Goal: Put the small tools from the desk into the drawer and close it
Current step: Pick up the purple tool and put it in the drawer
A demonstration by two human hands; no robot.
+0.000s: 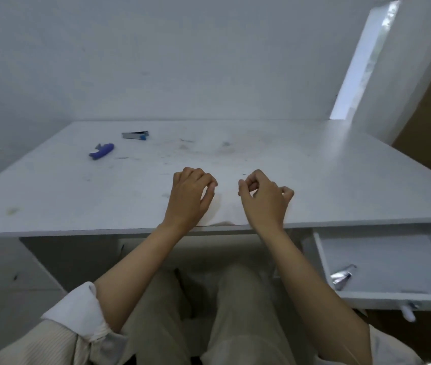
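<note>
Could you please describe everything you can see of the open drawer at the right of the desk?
The drawer is white, apparently painted or laminated board, and is pulled out from under the right end of the desk. It has low side walls, a flat bare floor and a small pale knob on its front panel. A crumpled silvery tube lies inside near the front left. Neither hand touches it.

Soft, dim daylight from the window slit (pixel 367 61) upper right; wide-angle bending, slight blur.
</note>
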